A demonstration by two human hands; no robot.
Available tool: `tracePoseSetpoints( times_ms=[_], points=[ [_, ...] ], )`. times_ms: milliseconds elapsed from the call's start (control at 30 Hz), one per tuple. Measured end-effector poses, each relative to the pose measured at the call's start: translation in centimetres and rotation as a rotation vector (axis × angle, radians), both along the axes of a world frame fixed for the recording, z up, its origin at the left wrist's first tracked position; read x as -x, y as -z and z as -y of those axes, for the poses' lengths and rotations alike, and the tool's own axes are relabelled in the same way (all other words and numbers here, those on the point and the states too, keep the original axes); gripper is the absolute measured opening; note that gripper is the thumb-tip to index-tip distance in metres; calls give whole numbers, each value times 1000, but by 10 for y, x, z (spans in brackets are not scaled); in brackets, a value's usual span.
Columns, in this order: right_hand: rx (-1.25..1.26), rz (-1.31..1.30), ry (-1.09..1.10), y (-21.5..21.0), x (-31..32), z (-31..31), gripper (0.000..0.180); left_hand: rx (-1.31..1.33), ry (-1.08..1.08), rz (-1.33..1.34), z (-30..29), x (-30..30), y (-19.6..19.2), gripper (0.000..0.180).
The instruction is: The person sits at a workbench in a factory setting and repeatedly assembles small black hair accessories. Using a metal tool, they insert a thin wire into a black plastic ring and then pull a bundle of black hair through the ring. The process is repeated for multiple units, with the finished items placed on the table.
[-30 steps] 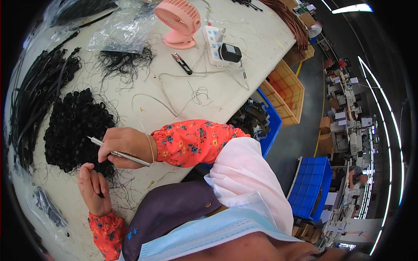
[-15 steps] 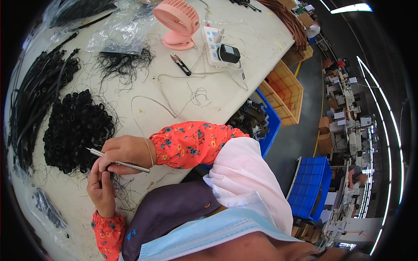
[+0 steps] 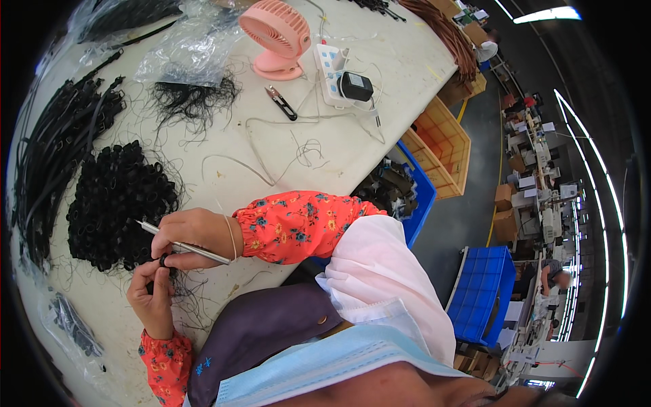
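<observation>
My right hand (image 3: 200, 234) is closed around a slim silver pen-like tool (image 3: 207, 254), its pointed tip up and to the left over the pile. Between the fingertips of both hands is a small black loop (image 3: 163, 260), partly covered. My left hand (image 3: 152, 298), thumb and fingers pinched together, grips it from below. Just beyond lies a heap of small black loops (image 3: 122, 203), like the one I hold. Loose black threads (image 3: 193, 298) are strewn on the table beside my left hand.
A pink clip fan (image 3: 278, 37), a white power strip (image 3: 332, 74) with a black adapter (image 3: 356, 85), and thread snips (image 3: 281, 103) occupy the far table. Long black straps (image 3: 61, 149) lie left. Past the right edge stand a blue crate (image 3: 420, 193) and a yellow crate (image 3: 444, 146).
My left hand has shifted slightly left, and the black loop now shows between the fingertips. The tool in my right hand has slid a little, its tip rising slightly.
</observation>
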State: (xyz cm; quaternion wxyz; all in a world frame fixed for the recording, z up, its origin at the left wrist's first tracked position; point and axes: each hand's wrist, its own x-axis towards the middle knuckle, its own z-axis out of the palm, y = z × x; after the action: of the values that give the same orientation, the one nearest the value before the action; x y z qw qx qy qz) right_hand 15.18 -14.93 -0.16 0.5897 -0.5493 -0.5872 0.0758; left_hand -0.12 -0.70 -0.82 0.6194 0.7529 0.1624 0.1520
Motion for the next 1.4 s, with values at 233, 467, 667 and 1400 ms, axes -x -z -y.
tracePoseSetpoints(
  times_ms=[233, 467, 667, 1400],
  points=[
    [-7, -8, -4, -4, 1, 1, 23, 139, 52, -55, -3, 1, -10, 11],
    [-16, 56, 10, -5, 1, 1, 20, 47, 43, 6, -5, 0, 0, 12],
    [-28, 93, 2, -4, -1, 0, 20, 21, 48, 5, -7, -3, -1, 11],
    [-84, 126, 24, 6, 2, -5, 17, -413, -51, 217, -4, -13, 13, 8]
  ],
)
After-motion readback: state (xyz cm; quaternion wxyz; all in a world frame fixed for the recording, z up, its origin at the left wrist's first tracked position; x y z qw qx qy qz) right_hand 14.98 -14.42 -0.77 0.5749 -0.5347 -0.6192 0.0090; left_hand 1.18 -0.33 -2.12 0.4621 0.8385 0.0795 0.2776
